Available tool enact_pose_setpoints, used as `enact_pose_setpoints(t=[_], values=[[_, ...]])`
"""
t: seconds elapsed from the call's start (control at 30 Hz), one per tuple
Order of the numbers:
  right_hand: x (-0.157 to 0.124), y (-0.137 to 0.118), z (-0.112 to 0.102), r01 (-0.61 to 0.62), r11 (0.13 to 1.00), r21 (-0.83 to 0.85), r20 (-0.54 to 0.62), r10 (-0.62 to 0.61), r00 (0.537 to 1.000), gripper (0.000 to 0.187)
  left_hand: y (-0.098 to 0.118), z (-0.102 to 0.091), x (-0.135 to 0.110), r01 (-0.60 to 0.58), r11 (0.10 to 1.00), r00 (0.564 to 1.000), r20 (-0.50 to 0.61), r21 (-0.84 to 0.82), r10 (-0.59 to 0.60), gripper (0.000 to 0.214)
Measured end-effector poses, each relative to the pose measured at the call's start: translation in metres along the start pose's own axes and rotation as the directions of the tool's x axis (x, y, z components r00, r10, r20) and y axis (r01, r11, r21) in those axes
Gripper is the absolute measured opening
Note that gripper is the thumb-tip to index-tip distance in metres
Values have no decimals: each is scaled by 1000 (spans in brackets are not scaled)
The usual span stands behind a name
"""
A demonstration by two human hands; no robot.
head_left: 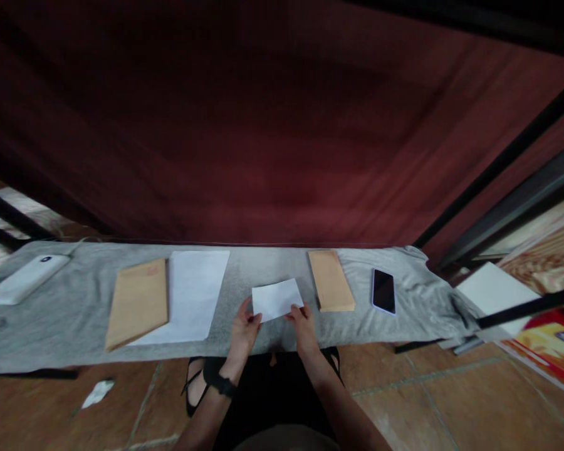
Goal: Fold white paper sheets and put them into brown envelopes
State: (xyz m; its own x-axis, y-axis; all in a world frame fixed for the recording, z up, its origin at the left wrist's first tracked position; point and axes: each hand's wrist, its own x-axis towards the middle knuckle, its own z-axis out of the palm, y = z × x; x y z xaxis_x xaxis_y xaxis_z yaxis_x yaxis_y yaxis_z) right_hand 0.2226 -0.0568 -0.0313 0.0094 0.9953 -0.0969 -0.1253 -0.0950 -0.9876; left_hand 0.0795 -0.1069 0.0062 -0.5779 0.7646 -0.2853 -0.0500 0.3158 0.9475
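Note:
A small white sheet of folded-looking paper (277, 298) is held between my two hands, slightly tilted, above the grey cloth. My left hand (245, 326) pinches its lower left corner, thumb on top. At the lower right corner, my right hand (302, 319) grips it the same way. Just right of the paper lies a brown envelope stack (331, 282). To the left, a pile of large white paper (195, 294) rests partly under a larger brown envelope (138, 302).
The narrow table is covered by a grey cloth (418, 294). A phone (384, 291) lies at the right, a white device (26, 280) at the far left. Behind hangs a dark red curtain (272, 156). Black metal bars (502, 163) frame the right side.

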Motion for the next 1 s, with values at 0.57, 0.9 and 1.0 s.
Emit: enact_pose_setpoints(t=[0.57, 0.9, 1.0], values=[[16, 6, 7, 674, 127, -728, 621, -293, 727, 52, 4, -7, 2, -148, 790, 989, 90, 595, 117, 60], [30, 5, -18, 610, 92, -787, 563, -296, 771, 56, -8, -4, -1, -182, 779, 973, -5, 600, 231, 46], [29, 5, -17, 616, 89, -782, 570, -295, 767, 56, -6, 8, -9, -326, 562, 899, 65, 760, 434, 46]])
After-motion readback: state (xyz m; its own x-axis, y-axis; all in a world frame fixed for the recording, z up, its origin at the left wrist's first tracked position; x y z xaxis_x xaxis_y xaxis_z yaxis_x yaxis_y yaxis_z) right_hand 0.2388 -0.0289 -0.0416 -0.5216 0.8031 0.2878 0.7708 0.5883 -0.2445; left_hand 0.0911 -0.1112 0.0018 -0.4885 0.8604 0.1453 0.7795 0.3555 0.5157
